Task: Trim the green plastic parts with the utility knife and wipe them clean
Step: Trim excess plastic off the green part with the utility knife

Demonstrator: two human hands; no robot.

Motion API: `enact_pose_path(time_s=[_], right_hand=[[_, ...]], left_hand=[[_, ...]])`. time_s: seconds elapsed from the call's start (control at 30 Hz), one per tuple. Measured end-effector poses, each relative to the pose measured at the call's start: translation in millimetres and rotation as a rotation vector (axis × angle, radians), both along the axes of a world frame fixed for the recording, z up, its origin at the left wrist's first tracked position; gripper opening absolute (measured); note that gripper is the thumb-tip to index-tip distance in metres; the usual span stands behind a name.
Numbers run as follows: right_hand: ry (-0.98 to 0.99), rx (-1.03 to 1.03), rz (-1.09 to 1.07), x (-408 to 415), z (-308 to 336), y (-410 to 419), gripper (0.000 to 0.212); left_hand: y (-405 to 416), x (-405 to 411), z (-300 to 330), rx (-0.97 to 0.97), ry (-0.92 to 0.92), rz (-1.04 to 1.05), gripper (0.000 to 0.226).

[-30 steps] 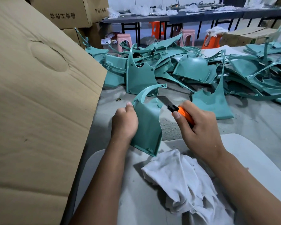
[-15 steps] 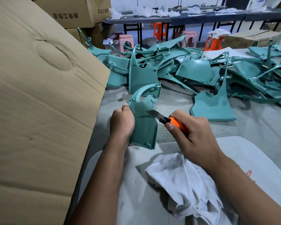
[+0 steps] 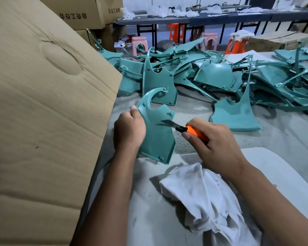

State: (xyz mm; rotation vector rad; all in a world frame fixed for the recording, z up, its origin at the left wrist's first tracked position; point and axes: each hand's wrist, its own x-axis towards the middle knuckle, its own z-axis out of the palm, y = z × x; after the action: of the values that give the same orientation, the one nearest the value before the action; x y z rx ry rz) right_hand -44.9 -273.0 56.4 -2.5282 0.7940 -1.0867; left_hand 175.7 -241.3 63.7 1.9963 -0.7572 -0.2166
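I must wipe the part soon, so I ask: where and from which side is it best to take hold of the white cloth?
Probably the raised, bunched fold at the top of the white cloth, taken from above with the right hand once the utility knife is put down. The cloth lies crumpled on the grey surface directly below that hand, and its ridges stand up for pinching.

Illumination is dim, diffuse and overhead. The crumpled white cloth [image 3: 208, 197] casts a soft shadow leftward. Wide-angle distortion bends the edges (background slightly soft). No glare.
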Motion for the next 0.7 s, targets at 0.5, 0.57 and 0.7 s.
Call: enact_pose_path(time_s=[0.5,0.57,0.7], right_hand=[[0.036,-0.052,0.029,-2.3,2.6,3.4,0.027],[0.069,-0.026,0.152,-2.2,1.2,6.9,0.023],[0.012,-0.016,0.19,1.2,-0.2,13.8,0.021]], left_hand=[[0.2,11.8,-0.4,-0.064,0.21,0.184,0.051],[-0.5,14.1,0.8,-0.058,0.268,0.175,0.052],[-0.4,12.7,5.4,-0.092,0.406,0.129,0.049]])
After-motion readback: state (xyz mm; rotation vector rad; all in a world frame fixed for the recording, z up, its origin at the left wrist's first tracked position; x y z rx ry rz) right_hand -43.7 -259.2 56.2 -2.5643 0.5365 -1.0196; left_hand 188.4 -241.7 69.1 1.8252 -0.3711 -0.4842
